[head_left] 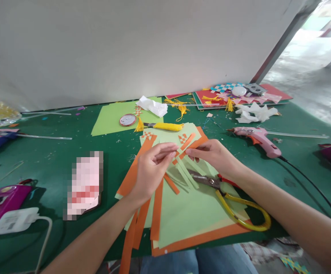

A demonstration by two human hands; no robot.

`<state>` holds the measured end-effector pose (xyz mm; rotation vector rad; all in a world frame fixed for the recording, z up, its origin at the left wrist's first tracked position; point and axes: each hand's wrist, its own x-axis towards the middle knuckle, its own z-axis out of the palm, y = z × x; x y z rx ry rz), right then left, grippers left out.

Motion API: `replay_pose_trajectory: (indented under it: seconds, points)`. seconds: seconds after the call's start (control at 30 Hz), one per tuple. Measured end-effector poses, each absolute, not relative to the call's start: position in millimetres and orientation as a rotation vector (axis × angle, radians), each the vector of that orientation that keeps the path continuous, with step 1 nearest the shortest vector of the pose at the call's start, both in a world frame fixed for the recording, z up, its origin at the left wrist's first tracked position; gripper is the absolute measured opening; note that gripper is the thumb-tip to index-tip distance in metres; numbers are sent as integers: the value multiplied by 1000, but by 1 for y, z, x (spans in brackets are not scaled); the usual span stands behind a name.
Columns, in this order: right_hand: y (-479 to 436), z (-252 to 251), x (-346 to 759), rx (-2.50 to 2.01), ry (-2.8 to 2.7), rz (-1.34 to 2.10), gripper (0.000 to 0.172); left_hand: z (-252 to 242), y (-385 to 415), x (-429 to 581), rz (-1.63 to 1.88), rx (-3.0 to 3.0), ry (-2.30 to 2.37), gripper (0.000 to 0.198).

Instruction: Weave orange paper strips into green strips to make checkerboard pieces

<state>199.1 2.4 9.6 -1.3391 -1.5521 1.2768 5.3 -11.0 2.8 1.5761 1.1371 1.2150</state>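
My left hand (151, 167) and my right hand (211, 155) meet above a pile of light green and orange paper sheets (194, 213) on the green table (53, 160). Both pinch a bundle of orange and light green paper strips (182, 152), fingers closed on it from either side. More loose strips (179, 175) fan out below the hands. Scissors with yellow handles (234, 205) lie on the pile just under my right wrist.
A pink glue gun (258, 139) with a black cord lies to the right. A yellow utility knife (162, 126), a round tape roll (127, 120) and crumpled white paper (152, 105) sit behind the pile. Purple tools (5, 201) rest at left, woven paper pieces (228, 93) at the back.
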Motion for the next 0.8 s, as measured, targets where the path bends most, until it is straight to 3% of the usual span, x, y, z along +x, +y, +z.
replay_pose_trajectory:
  seconds: [0.8]
  points:
    - [-1,5,196,-1240,-1777,1442,53,6,-14,8,1253,1560,1146,20]
